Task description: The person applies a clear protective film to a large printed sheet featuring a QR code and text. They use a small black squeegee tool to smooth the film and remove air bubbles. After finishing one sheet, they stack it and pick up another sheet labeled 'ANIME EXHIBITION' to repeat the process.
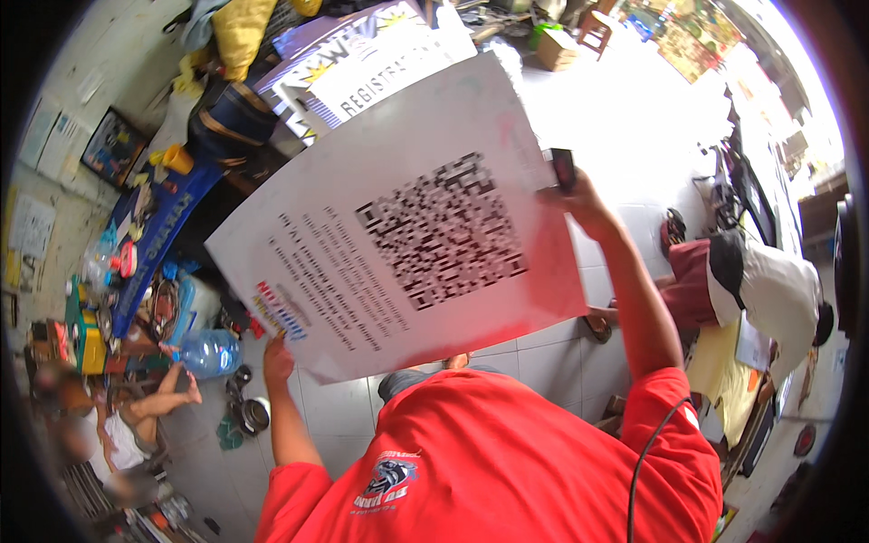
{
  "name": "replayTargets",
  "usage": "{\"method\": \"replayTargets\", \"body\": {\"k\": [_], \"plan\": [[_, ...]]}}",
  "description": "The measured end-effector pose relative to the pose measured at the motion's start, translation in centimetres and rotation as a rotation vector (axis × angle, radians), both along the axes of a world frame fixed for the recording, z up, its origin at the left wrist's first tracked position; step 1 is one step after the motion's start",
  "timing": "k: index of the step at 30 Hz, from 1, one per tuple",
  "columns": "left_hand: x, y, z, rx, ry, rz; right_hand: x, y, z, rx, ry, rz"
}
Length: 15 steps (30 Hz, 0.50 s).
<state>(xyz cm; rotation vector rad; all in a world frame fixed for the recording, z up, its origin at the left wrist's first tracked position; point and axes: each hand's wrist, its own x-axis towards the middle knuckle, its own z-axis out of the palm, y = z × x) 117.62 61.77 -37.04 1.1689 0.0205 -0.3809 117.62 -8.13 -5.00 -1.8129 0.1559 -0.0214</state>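
Note:
A large white printed board (317,213) with a black square code on it is held up at a tilt in front of me. Its lower right part has a red tint. My left hand (279,360) is closed on the board's lower left edge. Up at the right edge, my right hand (584,206) grips the same board, its fingers partly hidden. Against that hand sits a small dark rectangular object (563,168); whether it is held or attached, I cannot tell.
More printed signs (389,77) lean beyond the board. On the left are a blue banner (167,244), a large water bottle (210,353) and a seated person (122,425). At right, a person in a white shirt (774,285) bends over a yellow-covered table (729,362). Tiled floor (339,412) lies below.

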Motion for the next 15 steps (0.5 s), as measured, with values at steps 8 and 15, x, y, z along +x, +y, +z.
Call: {"method": "replayTargets", "body": {"k": [8,15], "plan": [[-8.0,-8.8,-4.7,0.457,0.533,0.021,2.4,1.8,6.4,-0.544,0.012,0.170],[-23.6,-5.1,-7.8,0.893,0.691,-0.239,3.1,6.6,-6.0,-0.886,0.119,0.473]]}}
